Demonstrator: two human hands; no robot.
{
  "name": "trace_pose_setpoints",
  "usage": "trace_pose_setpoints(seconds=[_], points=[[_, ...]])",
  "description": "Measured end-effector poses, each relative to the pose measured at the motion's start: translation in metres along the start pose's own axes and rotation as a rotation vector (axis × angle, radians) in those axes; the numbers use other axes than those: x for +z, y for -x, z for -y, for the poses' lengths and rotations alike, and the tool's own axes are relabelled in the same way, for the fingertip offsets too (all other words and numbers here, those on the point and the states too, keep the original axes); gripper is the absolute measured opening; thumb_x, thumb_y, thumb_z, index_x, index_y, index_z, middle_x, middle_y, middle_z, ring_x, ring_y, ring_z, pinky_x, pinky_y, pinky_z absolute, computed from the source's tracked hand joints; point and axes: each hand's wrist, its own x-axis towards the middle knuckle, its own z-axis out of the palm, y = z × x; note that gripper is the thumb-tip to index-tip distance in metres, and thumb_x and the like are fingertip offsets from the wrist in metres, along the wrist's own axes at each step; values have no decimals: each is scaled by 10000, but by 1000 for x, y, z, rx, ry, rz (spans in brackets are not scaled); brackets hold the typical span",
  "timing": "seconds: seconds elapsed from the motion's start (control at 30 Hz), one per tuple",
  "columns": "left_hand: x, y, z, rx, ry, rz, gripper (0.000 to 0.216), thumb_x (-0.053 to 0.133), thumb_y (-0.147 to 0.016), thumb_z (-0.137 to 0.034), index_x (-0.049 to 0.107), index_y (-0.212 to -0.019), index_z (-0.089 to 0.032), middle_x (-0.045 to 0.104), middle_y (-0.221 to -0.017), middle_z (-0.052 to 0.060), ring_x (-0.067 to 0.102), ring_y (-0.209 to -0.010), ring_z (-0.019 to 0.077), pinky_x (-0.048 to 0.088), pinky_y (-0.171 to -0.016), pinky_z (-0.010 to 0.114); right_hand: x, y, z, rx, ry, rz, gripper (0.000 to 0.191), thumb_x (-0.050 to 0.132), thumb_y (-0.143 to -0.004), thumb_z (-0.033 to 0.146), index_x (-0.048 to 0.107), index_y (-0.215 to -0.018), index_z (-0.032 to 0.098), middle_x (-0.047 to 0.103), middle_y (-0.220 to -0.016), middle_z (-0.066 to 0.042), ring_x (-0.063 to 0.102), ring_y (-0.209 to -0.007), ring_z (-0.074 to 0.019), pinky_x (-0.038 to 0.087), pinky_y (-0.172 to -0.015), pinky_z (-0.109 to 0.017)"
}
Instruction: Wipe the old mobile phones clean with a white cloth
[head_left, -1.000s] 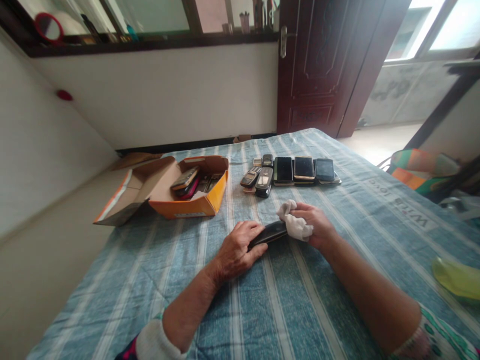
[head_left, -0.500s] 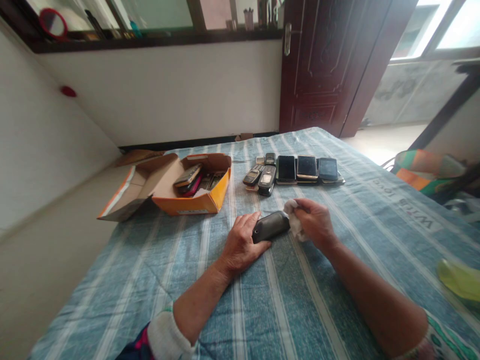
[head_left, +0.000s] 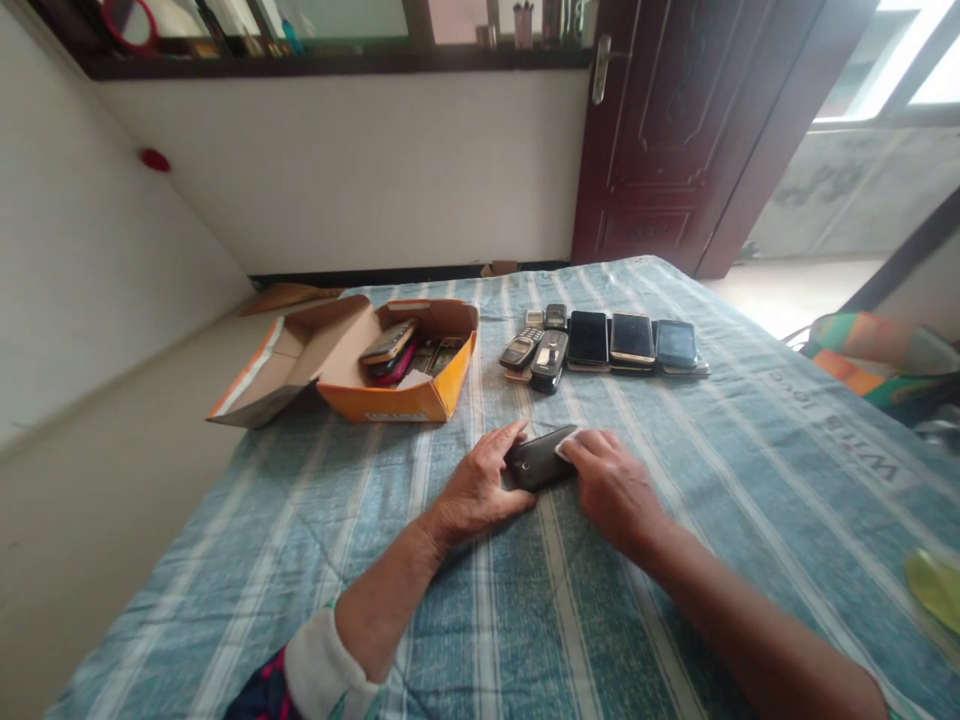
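Observation:
A dark phone lies flat on the blue striped cloth in the middle of the table. My left hand grips its left end, thumb and fingers round it. My right hand presses a white cloth onto the phone's right part; only a corner of the cloth shows under the fingers. Beyond them a row of phones lies side by side.
An open orange cardboard box with several phones inside sits at the left back. A dark wooden door stands behind the table. A colourful chair is at the right, and a green thing lies at the table's right edge.
The phone has gone from tilted on edge to flat on the cloth. My right hand moved left over it with the white cloth, which is now mostly covered.

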Motion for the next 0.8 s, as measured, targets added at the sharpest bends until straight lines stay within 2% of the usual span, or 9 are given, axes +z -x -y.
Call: trace_pose_setpoints(seconds=[0.17, 0.4, 0.6, 0.8], points=[[-1, 0, 0, -33, 81, -11, 876, 720, -580, -140, 419, -1401, -202, 593, -1245, 114, 567, -1132, 272, 517, -840, 362, 0, 1, 4, -66, -11, -13, 251, 449, -842, 14, 637, -827, 180, 614, -880, -85, 493, -885, -231, 425, -760, -321], [2, 1, 1, -28, 91, -28, 874, 729, -606, -151, 396, -1413, -208, 588, -1264, 104, 568, -1143, 259, 515, -862, 364, 9, 0, 21, -210, -30, -10, 226, 452, -916, 84, 608, -773, 165, 583, -808, -69, 472, -816, -211, 410, -714, -320], [3, 1, 5, 2, 65, -26, 818, 660, -659, -124, 374, -1422, -192, 586, -1281, 111, 588, -1119, 234, 525, -823, 320, 14, -6, 35, -330, 45, 28, 181, 482, -945, 147, 621, -829, 149, 604, -864, -76, 490, -857, -214, 389, -698, -338], [2, 0, 2, 53, 35, -39, 818, 663, -642, -102, 392, -1411, -176, 603, -1260, 103, 596, -1105, 236, 497, -936, 362, 17, -17, 32, -382, 143, 27, 147, 503, -948, 175, 642, -902, 155, 626, -933, -78, 501, -888, -224, 357, -687, -349]])
